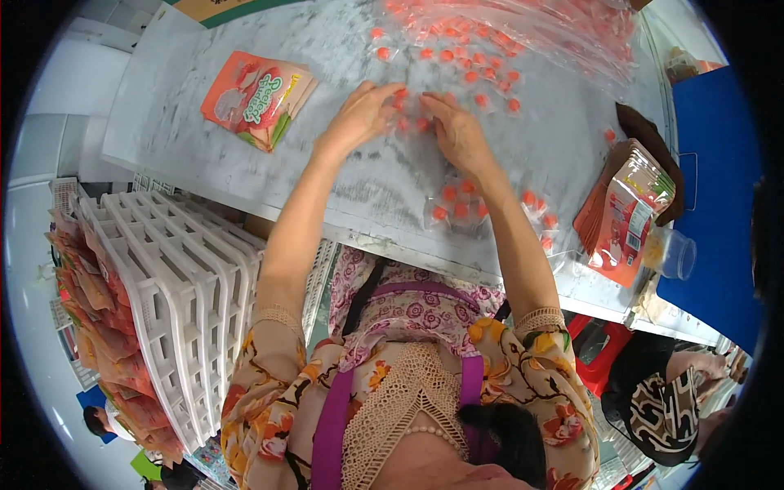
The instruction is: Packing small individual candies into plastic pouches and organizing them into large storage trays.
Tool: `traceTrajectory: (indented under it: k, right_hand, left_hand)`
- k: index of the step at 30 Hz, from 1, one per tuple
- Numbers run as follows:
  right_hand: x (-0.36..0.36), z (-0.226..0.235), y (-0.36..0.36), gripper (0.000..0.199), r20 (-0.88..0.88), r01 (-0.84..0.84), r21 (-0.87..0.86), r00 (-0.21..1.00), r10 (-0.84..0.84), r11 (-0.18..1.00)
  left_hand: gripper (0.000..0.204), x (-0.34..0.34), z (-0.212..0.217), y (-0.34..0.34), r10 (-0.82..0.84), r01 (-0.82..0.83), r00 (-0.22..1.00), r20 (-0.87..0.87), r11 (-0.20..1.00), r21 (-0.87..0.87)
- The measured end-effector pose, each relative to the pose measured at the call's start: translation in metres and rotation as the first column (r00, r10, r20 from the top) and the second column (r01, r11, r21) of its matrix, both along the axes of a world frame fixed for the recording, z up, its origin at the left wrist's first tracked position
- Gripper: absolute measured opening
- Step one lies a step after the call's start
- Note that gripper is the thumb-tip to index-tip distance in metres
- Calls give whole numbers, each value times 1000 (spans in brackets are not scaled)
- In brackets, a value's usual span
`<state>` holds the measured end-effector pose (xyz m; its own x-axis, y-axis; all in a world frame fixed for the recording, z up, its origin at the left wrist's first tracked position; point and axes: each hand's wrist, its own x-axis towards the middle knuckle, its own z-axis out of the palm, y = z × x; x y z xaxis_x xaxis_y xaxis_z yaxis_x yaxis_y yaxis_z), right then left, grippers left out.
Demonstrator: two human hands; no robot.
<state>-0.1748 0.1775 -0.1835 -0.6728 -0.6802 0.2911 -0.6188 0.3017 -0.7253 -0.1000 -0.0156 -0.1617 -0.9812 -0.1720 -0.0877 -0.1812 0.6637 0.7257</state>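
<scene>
wrapped sweets [422, 125] between left hand [359, 114] and right hand [461, 135]
both hands curve loosely; whether either pinches one, i can't tell. slippery wrapping could make sweets skid away; the right forearm [516, 237], dipping, might scatter the pile [461, 210] beside it.

Left hand [359, 114] and right hand [459, 135] around small red wrapped pieces [422, 125] on a grey-streaked desk [359, 192].
The fingers are bent inward, their grip unclear; a clear plastic bag [531, 37] lies beyond, red pouches [253, 98] to the left, a fanned pouch pile [625, 212] and a clear cup [679, 255] to the right, white crates [175, 310] at lower left.
</scene>
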Motion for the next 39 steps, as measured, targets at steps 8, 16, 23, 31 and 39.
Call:
traceTrajectory:
  k: [8, 16, 23, 31, 39]
  right_hand:
    - [33, 13, 52, 42, 45, -143, 14, 989, 142, 990]
    - [-14, 20, 44, 29, 448, -102, 45, 891, 71, 994]
    - [26, 31, 79, 28, -29, -144, 268, 987, 157, 952]
    - [73, 54, 104, 36, -107, 60, 27, 993, -57, 998]
    - [-55, 3, 49, 35, 50, -153, 62, 987, 150, 986]
  left_hand:
    - [38, 69, 13, 74, 102, -110, 991, -92, 991, -82]
    - [43, 73, 16, 84, 43, -45, 997, -61, 998, -38]
    - [47, 89, 16, -112, 283, -384, 923, -261, 652, -653]
    - [54, 99, -6, -142, 285, -337, 939, -194, 639, -692]
    - [41, 100, -2, -125, 68, -362, 918, -391, 545, -756]
